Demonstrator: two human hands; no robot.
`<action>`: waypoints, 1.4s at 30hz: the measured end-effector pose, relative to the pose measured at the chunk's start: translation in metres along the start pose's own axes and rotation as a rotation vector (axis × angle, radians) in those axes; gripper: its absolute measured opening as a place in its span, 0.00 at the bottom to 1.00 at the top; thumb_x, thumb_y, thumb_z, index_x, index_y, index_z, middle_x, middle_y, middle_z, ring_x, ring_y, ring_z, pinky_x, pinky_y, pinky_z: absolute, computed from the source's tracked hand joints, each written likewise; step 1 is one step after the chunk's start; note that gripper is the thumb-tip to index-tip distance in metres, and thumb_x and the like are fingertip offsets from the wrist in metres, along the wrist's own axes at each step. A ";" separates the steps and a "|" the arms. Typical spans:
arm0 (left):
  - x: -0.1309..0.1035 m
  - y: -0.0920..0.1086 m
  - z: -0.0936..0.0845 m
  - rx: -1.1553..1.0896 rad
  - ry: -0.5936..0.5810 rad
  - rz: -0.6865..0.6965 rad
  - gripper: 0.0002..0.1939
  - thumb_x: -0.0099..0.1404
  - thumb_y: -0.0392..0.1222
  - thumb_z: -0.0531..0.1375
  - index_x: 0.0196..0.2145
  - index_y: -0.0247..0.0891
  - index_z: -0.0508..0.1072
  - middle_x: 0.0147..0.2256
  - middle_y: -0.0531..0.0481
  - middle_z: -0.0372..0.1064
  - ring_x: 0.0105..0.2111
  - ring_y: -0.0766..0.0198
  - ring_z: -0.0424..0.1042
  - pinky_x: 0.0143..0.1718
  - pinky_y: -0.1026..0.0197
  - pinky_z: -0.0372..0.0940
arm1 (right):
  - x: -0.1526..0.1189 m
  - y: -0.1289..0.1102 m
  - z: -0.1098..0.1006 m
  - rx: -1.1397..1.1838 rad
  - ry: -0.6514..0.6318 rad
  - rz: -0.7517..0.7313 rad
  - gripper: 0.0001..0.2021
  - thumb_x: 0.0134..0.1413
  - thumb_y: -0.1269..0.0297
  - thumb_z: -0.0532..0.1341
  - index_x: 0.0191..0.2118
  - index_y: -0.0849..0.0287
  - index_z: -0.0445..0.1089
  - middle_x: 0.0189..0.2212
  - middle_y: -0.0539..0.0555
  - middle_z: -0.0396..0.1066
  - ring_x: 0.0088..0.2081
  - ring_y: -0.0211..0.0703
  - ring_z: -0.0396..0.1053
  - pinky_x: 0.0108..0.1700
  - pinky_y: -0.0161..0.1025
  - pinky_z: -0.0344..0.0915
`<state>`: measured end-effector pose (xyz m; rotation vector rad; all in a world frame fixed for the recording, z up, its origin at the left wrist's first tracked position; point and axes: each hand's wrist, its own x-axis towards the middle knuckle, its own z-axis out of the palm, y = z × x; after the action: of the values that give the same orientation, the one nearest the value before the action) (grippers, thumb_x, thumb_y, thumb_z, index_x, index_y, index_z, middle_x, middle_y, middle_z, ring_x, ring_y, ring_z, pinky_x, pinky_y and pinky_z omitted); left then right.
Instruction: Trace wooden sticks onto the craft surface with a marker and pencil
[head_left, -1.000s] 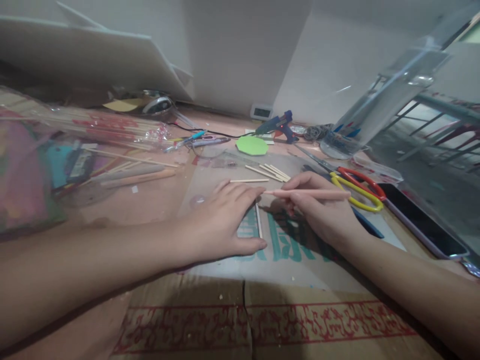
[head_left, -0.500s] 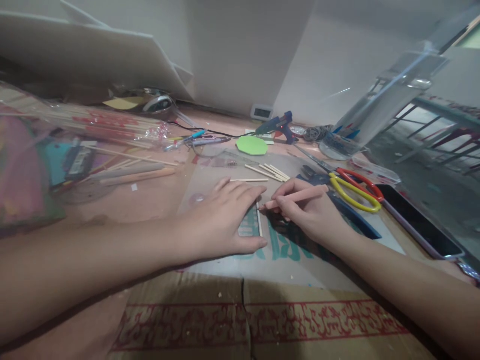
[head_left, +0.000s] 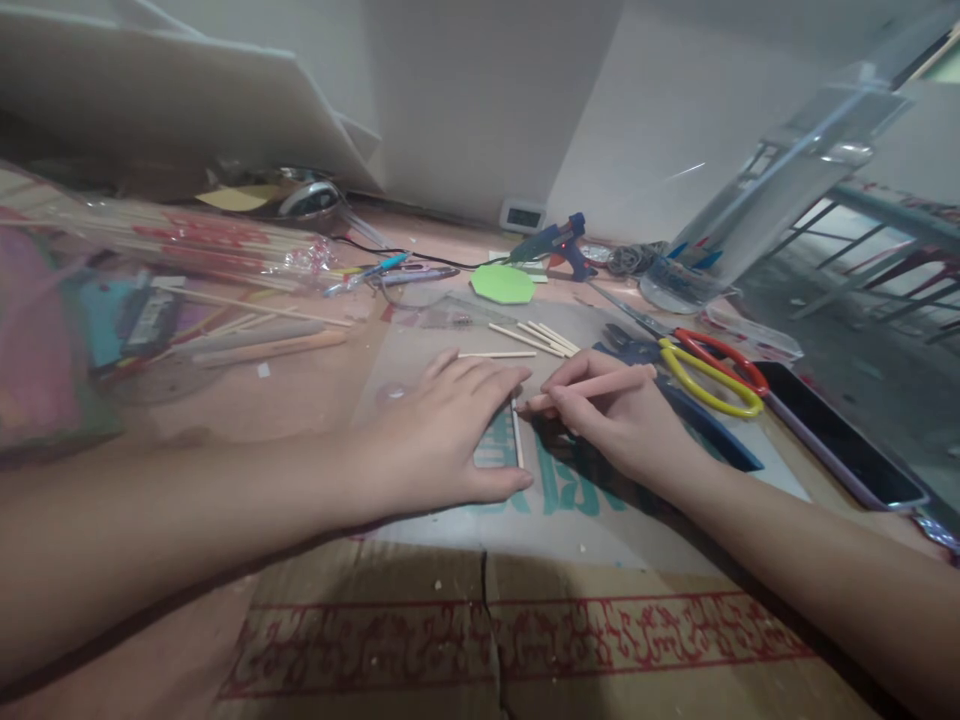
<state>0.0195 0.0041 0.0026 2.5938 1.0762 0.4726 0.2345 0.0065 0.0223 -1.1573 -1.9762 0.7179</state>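
Stick [head_left: 517, 435] lies on the printed sheet [head_left: 551, 533] between the spread thumb and forefinger of my left hand [head_left: 459, 428], and I fear it could roll if my right hand [head_left: 626, 418], grip clamped on the pink pen [head_left: 606, 383], nudges it sideways.

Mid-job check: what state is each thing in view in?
Left hand: open, laid palm down
Right hand: closed around the pen
Pen: gripped, tip close to the stick; contact unclear
Stick: lying, ends by left thumb and forefinger
Glue gun: small red light lit
Phone: screen dark
Scissors: lying down, unheld
Clock: display too small to read
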 end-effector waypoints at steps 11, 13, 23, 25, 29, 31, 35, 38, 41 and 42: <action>0.000 -0.001 0.000 -0.018 0.005 -0.002 0.41 0.61 0.58 0.67 0.65 0.36 0.61 0.63 0.37 0.64 0.65 0.41 0.60 0.69 0.35 0.47 | -0.002 0.001 -0.003 0.046 -0.084 0.015 0.09 0.58 0.68 0.63 0.27 0.59 0.76 0.28 0.54 0.76 0.27 0.39 0.72 0.28 0.34 0.68; 0.001 -0.001 0.000 -0.014 0.001 0.001 0.40 0.61 0.58 0.67 0.64 0.36 0.62 0.62 0.37 0.65 0.64 0.41 0.61 0.69 0.35 0.47 | -0.001 0.000 -0.002 0.013 -0.030 0.023 0.08 0.58 0.68 0.63 0.28 0.59 0.76 0.29 0.55 0.77 0.29 0.40 0.73 0.28 0.34 0.69; 0.000 -0.003 0.002 -0.012 0.007 0.007 0.40 0.61 0.58 0.67 0.64 0.35 0.62 0.63 0.37 0.64 0.65 0.43 0.60 0.70 0.35 0.46 | -0.003 0.001 -0.003 0.075 -0.112 -0.003 0.10 0.58 0.70 0.63 0.27 0.58 0.78 0.27 0.53 0.76 0.27 0.38 0.72 0.27 0.33 0.68; 0.000 -0.003 0.002 -0.016 0.008 0.006 0.40 0.61 0.58 0.67 0.64 0.35 0.62 0.62 0.37 0.65 0.64 0.43 0.61 0.69 0.35 0.47 | -0.002 0.001 -0.002 0.054 -0.062 0.002 0.10 0.59 0.70 0.62 0.27 0.58 0.78 0.29 0.54 0.77 0.29 0.39 0.74 0.29 0.34 0.69; 0.000 -0.002 0.001 -0.023 0.002 0.005 0.39 0.62 0.58 0.66 0.64 0.37 0.62 0.62 0.37 0.65 0.64 0.42 0.61 0.69 0.35 0.48 | -0.001 0.001 -0.002 0.027 -0.027 0.037 0.10 0.58 0.70 0.63 0.27 0.58 0.77 0.29 0.54 0.77 0.30 0.40 0.74 0.29 0.34 0.70; -0.001 -0.003 0.001 -0.023 0.000 0.005 0.39 0.62 0.58 0.66 0.64 0.36 0.62 0.62 0.37 0.64 0.65 0.42 0.60 0.69 0.35 0.47 | -0.002 0.002 -0.002 0.040 -0.063 0.034 0.10 0.58 0.70 0.63 0.27 0.58 0.77 0.28 0.54 0.77 0.28 0.39 0.74 0.28 0.34 0.69; 0.000 -0.003 0.002 -0.034 0.007 0.004 0.39 0.61 0.57 0.66 0.64 0.39 0.62 0.63 0.38 0.64 0.65 0.42 0.60 0.70 0.34 0.46 | -0.003 0.000 -0.003 0.046 -0.101 0.020 0.10 0.57 0.69 0.64 0.26 0.58 0.78 0.27 0.54 0.76 0.26 0.38 0.72 0.27 0.34 0.69; 0.000 -0.003 0.001 -0.036 -0.002 0.001 0.39 0.61 0.58 0.66 0.64 0.40 0.61 0.63 0.38 0.64 0.65 0.42 0.60 0.69 0.34 0.47 | -0.001 -0.002 -0.003 0.043 -0.032 0.040 0.09 0.58 0.66 0.64 0.27 0.58 0.77 0.28 0.55 0.77 0.27 0.39 0.73 0.26 0.34 0.68; 0.000 -0.002 0.001 -0.024 -0.007 0.000 0.39 0.62 0.58 0.66 0.64 0.39 0.61 0.63 0.38 0.64 0.66 0.43 0.60 0.70 0.35 0.46 | 0.000 -0.002 -0.002 0.040 -0.024 0.051 0.09 0.58 0.67 0.64 0.27 0.57 0.76 0.29 0.54 0.77 0.27 0.39 0.73 0.26 0.33 0.68; -0.001 -0.002 0.001 -0.019 -0.006 0.000 0.40 0.62 0.58 0.66 0.64 0.38 0.61 0.63 0.38 0.64 0.66 0.43 0.59 0.70 0.35 0.46 | 0.000 -0.002 -0.002 0.046 -0.037 0.054 0.08 0.58 0.68 0.64 0.27 0.57 0.76 0.28 0.54 0.77 0.27 0.39 0.73 0.26 0.33 0.68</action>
<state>0.0181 0.0051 0.0005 2.5771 1.0646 0.4727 0.2353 0.0057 0.0244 -1.1815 -1.9554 0.8137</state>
